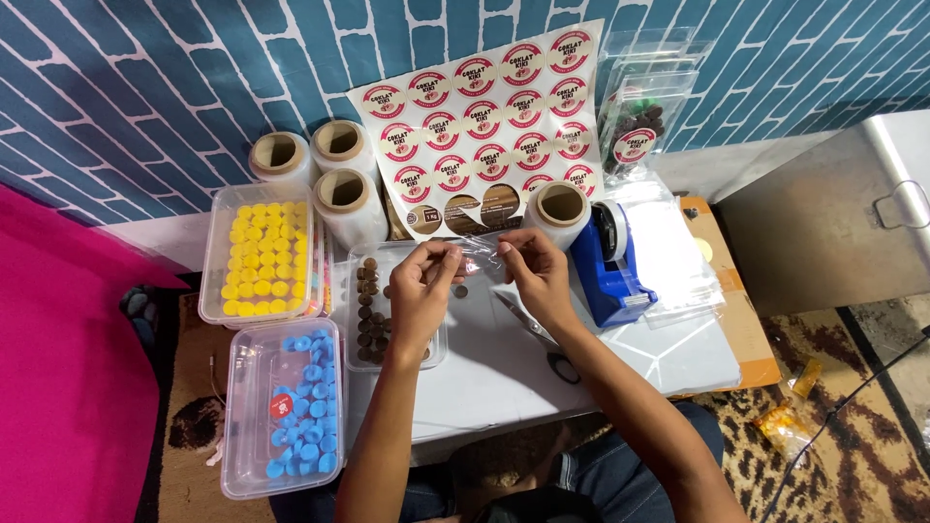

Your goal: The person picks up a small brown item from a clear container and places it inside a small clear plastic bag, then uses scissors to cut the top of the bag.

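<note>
Both sets of fingertips are pinching one clear plastic bag [477, 254], and I am watching it being stretched between them. My left hand [418, 291] is gripping its left end with thumb and forefinger closed on the film; my right hand [536, 276] is clamping the right end the same way. I am seeing the bag's long axis running left to right, roughly level, hanging just above the small white table [620, 363]. It is looking thin, see-through and crinkled, catching glints of light; which end is the mouth I cannot tell. Below the left hand a clear tray of brown round chocolates [368, 315] is sitting on the table. Scissors [538, 339] are lying under the right wrist. Just right of that hand a blue tape dispenser [605, 266] is standing, and a film roll [559, 213] is sitting behind it.
</note>
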